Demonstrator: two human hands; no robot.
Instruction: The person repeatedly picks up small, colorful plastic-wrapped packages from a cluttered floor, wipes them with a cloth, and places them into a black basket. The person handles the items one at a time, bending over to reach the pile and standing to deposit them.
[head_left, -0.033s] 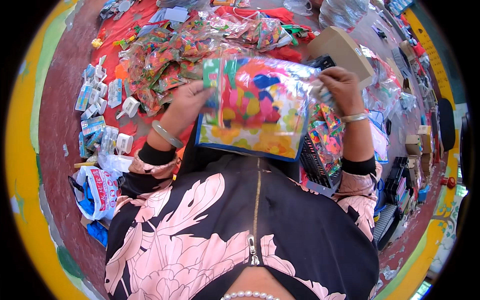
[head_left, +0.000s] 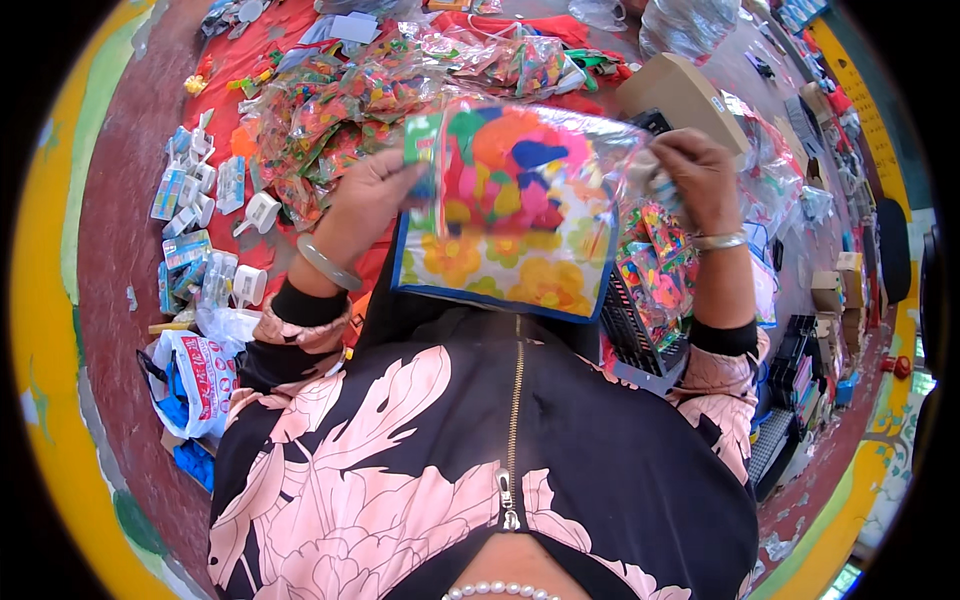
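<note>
A clear plastic bag [head_left: 510, 170] filled with colourful flat pieces is stretched between my hands, slightly blurred. My left hand [head_left: 380, 185] is closed on its left end, by a green strip. At the other end my right hand [head_left: 697, 178] pinches the crinkled clear plastic; something pale and striped shows just under those fingers, too unclear to name. Below the bag, a floral cloth [head_left: 500, 265] with a blue border covers my lap. The bag hides the cloth's upper part.
Many similar filled bags [head_left: 330, 120] lie heaped ahead on a red sheet [head_left: 280, 60]. White plastic items [head_left: 262, 212] lie at left, above a shopping bag [head_left: 200, 375]. A black crate [head_left: 635, 335] holding colourful packets stands by my right arm, a cardboard box [head_left: 680, 105] beyond.
My right hand has shifted slightly to the right, and my left hand slightly left and up. The bag's filled part has tilted and moved up a little; both hands keep their hold.
</note>
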